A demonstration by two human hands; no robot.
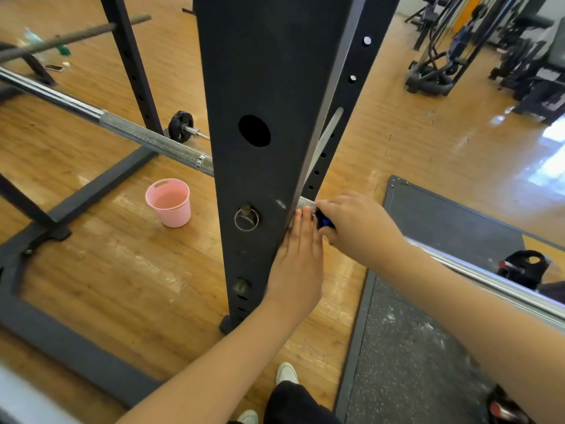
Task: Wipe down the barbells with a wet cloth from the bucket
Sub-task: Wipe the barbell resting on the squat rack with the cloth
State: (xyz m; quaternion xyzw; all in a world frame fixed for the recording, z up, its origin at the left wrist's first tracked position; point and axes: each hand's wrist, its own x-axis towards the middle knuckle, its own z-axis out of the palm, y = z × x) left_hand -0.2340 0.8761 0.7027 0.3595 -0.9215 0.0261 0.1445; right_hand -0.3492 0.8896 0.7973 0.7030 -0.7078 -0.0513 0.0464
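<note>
A long steel barbell (131, 130) runs from the upper left, passes behind the black rack upright (260, 87), and comes out lower right under my right arm. My right hand (354, 221) grips a dark blue cloth (323, 221) wrapped on the bar just right of the upright. My left hand (301, 258) lies with straight fingers flat against the upright's edge, fingertips beside the cloth. A pink bucket (168, 201) stands on the wood floor left of the upright. A second, darker bar (76, 36) rests higher at the upper left.
The rack's black base beams (91, 191) cross the floor at left. A small weight plate on a short bar (181, 127) lies behind the rack. A grey rubber mat (428, 332) covers the floor at right, with a black plate (524, 267) near it. Gym machines (489, 50) stand far right.
</note>
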